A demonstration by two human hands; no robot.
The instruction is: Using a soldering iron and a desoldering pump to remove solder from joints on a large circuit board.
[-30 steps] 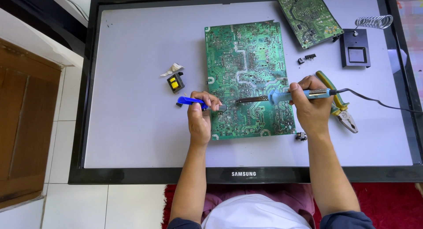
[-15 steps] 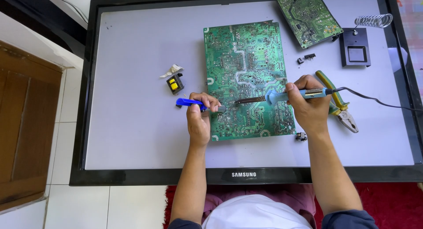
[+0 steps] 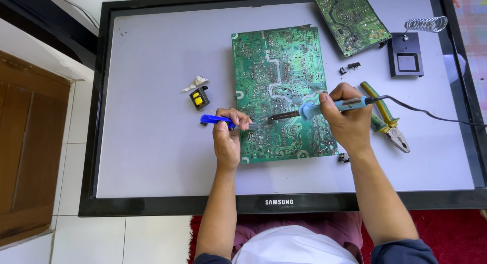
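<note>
A large green circuit board (image 3: 276, 71) lies solder side up on a flat screen panel (image 3: 152, 147). My right hand (image 3: 347, 119) grips a blue-handled soldering iron (image 3: 309, 109) whose dark tip points left onto the board's lower middle. My left hand (image 3: 228, 137) holds a blue desoldering pump (image 3: 215, 120), its nozzle resting on the board's left part close to the iron's tip. The iron's black cord (image 3: 431, 114) trails off to the right.
A smaller green board (image 3: 350, 18) lies at the top right, beside a black iron stand with a coil (image 3: 406, 58). Green-handled pliers (image 3: 388, 122) rest right of my right hand. A small yellow-and-black component (image 3: 199, 97) sits left of the board. A wooden cabinet (image 3: 25, 152) stands at the left.
My right hand and the soldering iron have shifted slightly up and to the left on the board. The left hand with the pump has stayed nearly in place.
</note>
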